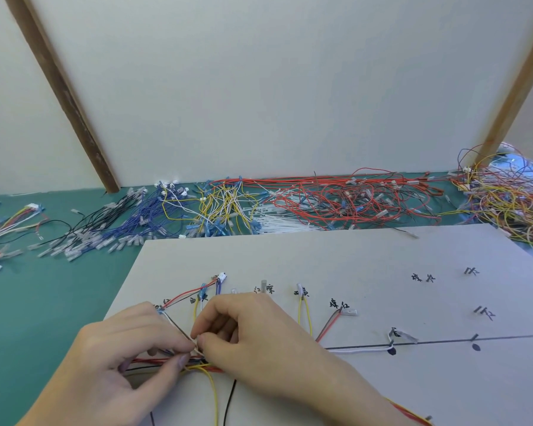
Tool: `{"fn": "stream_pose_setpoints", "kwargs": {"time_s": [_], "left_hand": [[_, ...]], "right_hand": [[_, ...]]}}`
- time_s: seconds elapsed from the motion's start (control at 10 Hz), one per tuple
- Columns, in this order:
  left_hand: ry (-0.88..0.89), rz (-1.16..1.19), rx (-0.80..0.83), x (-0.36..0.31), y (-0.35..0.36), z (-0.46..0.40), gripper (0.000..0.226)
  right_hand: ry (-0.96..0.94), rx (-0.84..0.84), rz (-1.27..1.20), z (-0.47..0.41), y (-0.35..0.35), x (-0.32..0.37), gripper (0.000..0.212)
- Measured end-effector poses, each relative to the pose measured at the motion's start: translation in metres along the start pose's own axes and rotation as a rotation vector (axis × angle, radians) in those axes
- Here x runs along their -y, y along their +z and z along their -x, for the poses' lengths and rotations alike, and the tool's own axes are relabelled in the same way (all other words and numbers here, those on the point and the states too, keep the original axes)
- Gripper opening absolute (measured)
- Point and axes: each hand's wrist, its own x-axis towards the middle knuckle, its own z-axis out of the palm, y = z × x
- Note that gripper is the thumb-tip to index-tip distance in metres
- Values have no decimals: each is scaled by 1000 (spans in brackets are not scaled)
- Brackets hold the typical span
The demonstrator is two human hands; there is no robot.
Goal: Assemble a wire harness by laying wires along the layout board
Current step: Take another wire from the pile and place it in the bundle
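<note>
Where layout board (336,259) carries black handwritten marks, characters too blurred to read. Wire bundle (203,362) at board's near left: red, yellow, black, white strands fanning to pegs. Left hand (117,355) and right hand (259,342) both pinch bundle. Loose wire piles (320,201) beyond board's far edge.

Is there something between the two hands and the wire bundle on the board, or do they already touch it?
Nothing visible stands between them. The left hand and the right hand both pinch the wire bundle where it gathers on the layout board. The hands hide part of the bundle.
</note>
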Motion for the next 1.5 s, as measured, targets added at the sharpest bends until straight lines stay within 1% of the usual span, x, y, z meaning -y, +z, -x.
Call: {"fn": "stream_pose_setpoints", "kwargs": {"time_s": [0.1, 0.2, 0.3, 0.5, 0.6, 0.8, 1.3, 1.5], "left_hand": [[2, 21, -4, 2, 8, -9, 19], [30, 0, -69, -2, 9, -9, 19], [-6, 47, -61, -10, 9, -7, 17], [-19, 79, -110, -28, 7, -12, 8], [-12, 93, -121, -37, 4, -15, 9], [92, 136, -142, -52, -1, -26, 11], [87, 143, -136, -55, -2, -28, 10], [88, 155, -100, -54, -3, -27, 10]], "right_hand": [[-3, 0, 0, 0, 1, 0, 13], [-2, -8, 12, -1, 0, 0, 12], [0, -11, 11, -1, 1, -1, 11], [1, 2, 4, 0, 1, -1, 12], [4, 4, 6, 0, 1, -1, 12], [7, -8, -7, 0, 1, -1, 12], [-13, 11, 2, -1, 1, -5, 12], [-7, -3, -14, -2, 3, -9, 13]]}}
